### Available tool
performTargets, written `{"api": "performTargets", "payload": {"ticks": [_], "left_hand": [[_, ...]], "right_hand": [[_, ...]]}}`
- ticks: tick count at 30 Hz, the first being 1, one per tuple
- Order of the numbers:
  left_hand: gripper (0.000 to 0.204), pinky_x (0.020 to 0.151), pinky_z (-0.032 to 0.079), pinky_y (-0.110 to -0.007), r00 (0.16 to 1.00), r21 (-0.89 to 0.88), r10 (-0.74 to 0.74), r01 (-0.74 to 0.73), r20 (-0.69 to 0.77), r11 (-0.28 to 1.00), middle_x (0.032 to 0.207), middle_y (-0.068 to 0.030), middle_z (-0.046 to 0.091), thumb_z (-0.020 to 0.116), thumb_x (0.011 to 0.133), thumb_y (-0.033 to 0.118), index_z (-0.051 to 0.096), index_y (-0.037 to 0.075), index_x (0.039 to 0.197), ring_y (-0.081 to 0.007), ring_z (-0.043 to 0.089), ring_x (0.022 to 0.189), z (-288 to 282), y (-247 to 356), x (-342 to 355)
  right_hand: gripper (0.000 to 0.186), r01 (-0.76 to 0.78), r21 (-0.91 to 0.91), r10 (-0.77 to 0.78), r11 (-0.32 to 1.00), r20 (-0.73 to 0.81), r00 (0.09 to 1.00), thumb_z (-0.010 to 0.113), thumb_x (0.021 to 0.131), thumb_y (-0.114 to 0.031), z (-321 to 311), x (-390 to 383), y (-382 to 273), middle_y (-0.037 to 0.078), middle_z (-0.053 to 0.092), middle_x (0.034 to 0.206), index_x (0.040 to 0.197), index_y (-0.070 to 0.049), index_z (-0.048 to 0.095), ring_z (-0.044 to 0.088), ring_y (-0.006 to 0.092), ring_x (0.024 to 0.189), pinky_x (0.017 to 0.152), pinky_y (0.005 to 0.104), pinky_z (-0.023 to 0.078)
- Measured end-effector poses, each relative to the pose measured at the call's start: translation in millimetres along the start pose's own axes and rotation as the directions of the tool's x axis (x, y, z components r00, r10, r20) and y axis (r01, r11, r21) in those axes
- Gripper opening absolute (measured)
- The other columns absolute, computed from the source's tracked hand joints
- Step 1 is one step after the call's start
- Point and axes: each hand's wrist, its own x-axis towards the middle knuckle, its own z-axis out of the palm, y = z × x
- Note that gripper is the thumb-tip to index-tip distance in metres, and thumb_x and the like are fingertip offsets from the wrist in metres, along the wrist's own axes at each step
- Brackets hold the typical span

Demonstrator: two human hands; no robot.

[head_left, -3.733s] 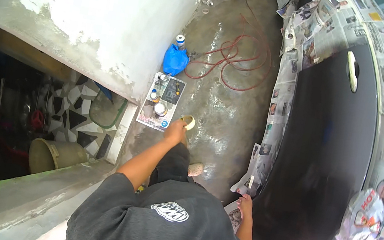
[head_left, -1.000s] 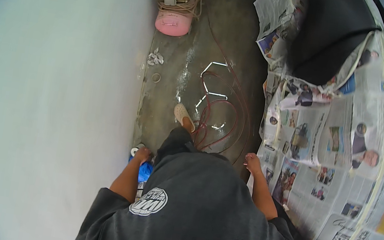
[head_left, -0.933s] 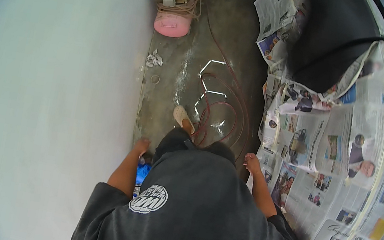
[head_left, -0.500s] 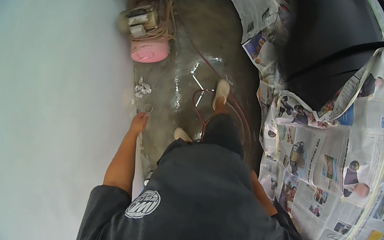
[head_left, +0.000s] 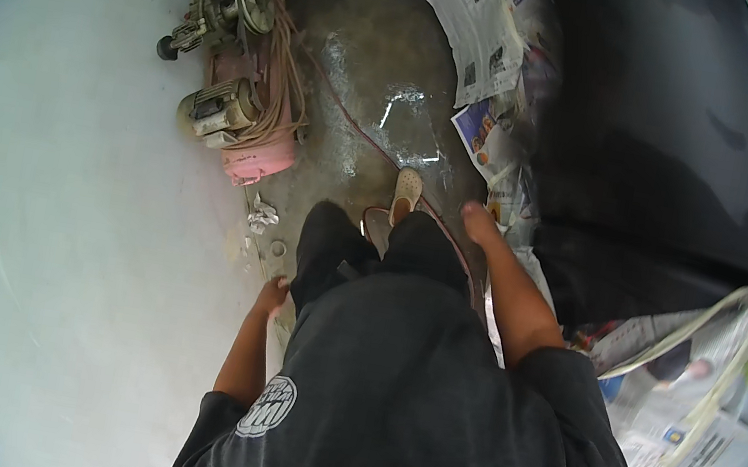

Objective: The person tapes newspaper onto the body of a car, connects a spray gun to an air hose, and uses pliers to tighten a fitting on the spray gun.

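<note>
My left hand [head_left: 272, 297] hangs low beside the pale wall, its fingers curled together; whatever may be between them is too small to make out. On the floor just beyond it lies a small pale ring [head_left: 277, 248], perhaps a roll of tape, apart from the hand. My right hand [head_left: 475, 219] reaches forward near the hanging newspaper sheets [head_left: 486, 39] that mask the glossy black panel [head_left: 648, 131]. Its fingers are blurred, and I see nothing held in it.
Ahead on the left stands a pink air compressor [head_left: 257, 162] with coiled hose [head_left: 260, 116] on it. A crumpled paper [head_left: 263, 214] lies by the wall. A reddish hose [head_left: 353, 121] crosses the wet-looking floor [head_left: 368, 35] near my clog [head_left: 408, 190].
I have moved forward, and the compressor and black panel appear nearer. My right arm has come up and out in front. My left hand is now farther from the ring.
</note>
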Motion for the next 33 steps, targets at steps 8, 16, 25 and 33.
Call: {"api": "performTargets", "payload": {"ticks": [8,16,25,33], "left_hand": [[0.042,0.103,0.046,-0.042,0.889,0.013,0.367,-0.378,-0.274,0.926,0.132,-0.0241,0.058,0.063,0.093,0.018,0.059,0.002,0.132,-0.0384,0.056,0.123,-83,256,38],[0.038,0.112,0.037,-0.041,0.436,0.134,0.497,-0.635,-0.751,0.76,0.144,-0.0184,0.051,0.063,0.094,0.01,0.059,0.003,0.132,-0.0348,0.047,0.134,-280,402,30],[0.037,0.112,0.036,-0.045,-0.25,0.527,0.489,-0.113,-0.836,0.842,0.151,-0.0148,0.046,0.063,0.097,0.013,0.06,0.009,0.134,-0.0317,0.04,0.139,-587,471,-49],[0.044,0.108,0.043,-0.049,-0.259,0.517,0.725,0.554,-0.638,0.652,0.149,-0.0166,0.048,0.065,0.098,0.029,0.059,0.015,0.138,-0.0354,0.044,0.137,-777,436,-114]], "right_hand": [[0.025,-0.024,0.45,0.045,0.893,-0.037,0.998,0.059,0.097,-0.022,-81,207,-84,0.004,0.066,0.086,0.114,-0.004,0.064,0.062,0.0126,0.077,0.069,0.0296,0.049],[0.029,0.161,-0.211,-0.07,0.964,0.383,0.921,0.048,0.095,-0.018,-95,236,-35,0.03,0.066,0.1,0.11,0.004,0.061,0.063,0.0502,0.093,0.08,0.0547,0.049],[0.03,-0.215,0.065,0.193,0.975,0.246,0.95,0.072,0.085,-0.026,-141,355,-45,0.018,0.069,0.089,0.104,-0.004,0.065,0.066,0.0338,0.079,0.072,0.0443,0.051],[0.028,0.355,-0.135,-0.344,0.925,0.098,0.934,0.069,0.088,-0.029,-231,621,-270,0.018,0.067,0.081,0.081,-0.003,0.063,0.066,0.0366,0.078,0.07,0.0445,0.05]]}}
